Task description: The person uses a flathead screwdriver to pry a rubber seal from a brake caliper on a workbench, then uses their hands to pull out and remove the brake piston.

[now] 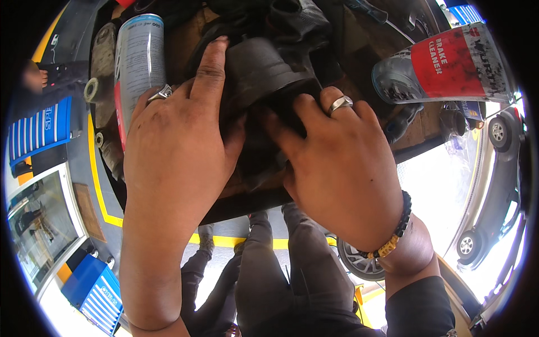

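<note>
A black cup-shaped part [261,64], dull and perhaps rubber, lies at the middle of a dark, cluttered bench top, its wide rim toward me. My left hand [177,126] grips its left side, the index finger stretched along it and the thumb by the rim. At the right of the rim, my right hand [339,149] has its fingers bent and its thumb and index finger reaching into the shadow beneath. The dark material there hides the fingertips. Just left of my left hand stands a silver-grey spray can [140,56] with a blue top edge.
A red-and-grey spray can [443,64] lies at the right. Worn metal arm [105,53] with bushings borders the left; a screwdriver [368,10] lies far right. Beyond the bench are blue tool cabinets [98,292], a wheel [362,263], a car [497,168] and a person's hand [42,78].
</note>
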Action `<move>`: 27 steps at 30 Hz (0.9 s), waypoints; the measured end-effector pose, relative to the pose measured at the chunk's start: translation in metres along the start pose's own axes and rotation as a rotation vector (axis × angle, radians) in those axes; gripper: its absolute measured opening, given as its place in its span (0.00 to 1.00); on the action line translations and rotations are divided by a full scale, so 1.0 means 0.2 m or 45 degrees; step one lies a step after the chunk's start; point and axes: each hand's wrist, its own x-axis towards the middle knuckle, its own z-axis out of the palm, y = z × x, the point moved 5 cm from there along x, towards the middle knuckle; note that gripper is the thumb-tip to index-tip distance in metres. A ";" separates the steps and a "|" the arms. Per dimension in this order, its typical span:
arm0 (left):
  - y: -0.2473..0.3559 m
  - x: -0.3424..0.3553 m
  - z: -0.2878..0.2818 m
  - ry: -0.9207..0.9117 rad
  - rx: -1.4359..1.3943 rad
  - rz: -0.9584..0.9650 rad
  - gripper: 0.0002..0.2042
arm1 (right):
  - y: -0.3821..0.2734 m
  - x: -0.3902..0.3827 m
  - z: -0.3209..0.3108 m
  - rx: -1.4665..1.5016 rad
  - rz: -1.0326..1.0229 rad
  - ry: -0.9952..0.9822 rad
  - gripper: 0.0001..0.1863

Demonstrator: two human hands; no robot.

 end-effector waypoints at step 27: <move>0.06 -0.01 0.03 0.033 0.049 -0.137 0.46 | 0.07 0.07 0.05 0.387 0.079 0.166 0.18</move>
